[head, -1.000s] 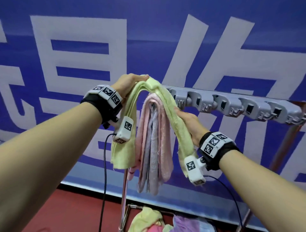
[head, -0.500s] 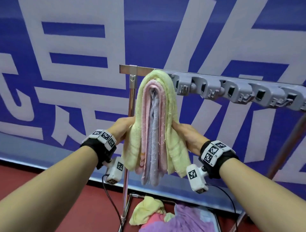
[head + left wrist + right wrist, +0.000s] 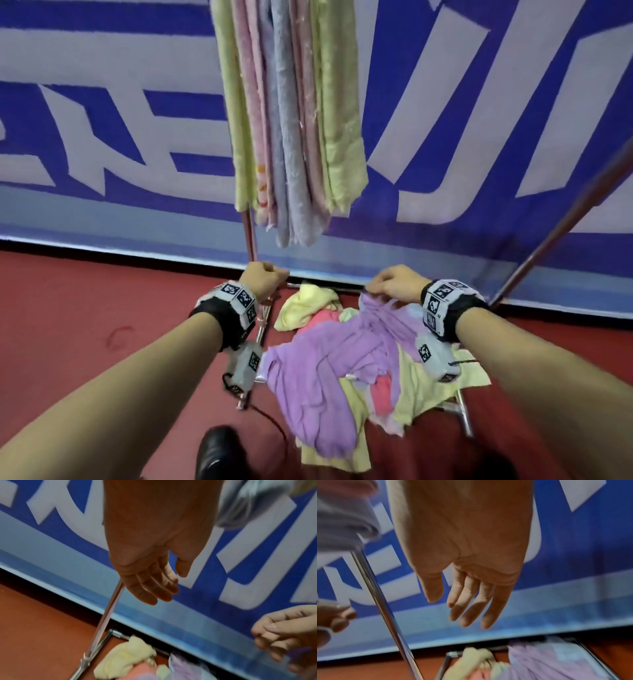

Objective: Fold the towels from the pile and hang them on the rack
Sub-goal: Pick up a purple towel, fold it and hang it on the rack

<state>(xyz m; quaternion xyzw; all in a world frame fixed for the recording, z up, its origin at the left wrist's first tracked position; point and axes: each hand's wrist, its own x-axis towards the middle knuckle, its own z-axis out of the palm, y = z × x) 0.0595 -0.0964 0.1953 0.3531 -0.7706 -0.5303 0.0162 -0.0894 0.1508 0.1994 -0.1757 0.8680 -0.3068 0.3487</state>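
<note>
Folded yellow, pink and grey towels hang from the rack at the top centre; their ends also show as hung towels and hung towels. Below lies the pile on the rack's base, with a purple towel on top, plus a yellow towel and pink ones. My left hand hovers by the rack's upright pole, fingers relaxed and empty, as the left hand shows. My right hand hangs above the purple towel; the right hand holds nothing.
A blue and white banner wall stands right behind the rack. A slanted rack pole rises at the right. The floor is red, with a red cable and my black shoe near the bottom.
Both hands let go of the yellow towel hung on the rack and came down to just above the pile. The view tilted down from the rack's top bar.
</note>
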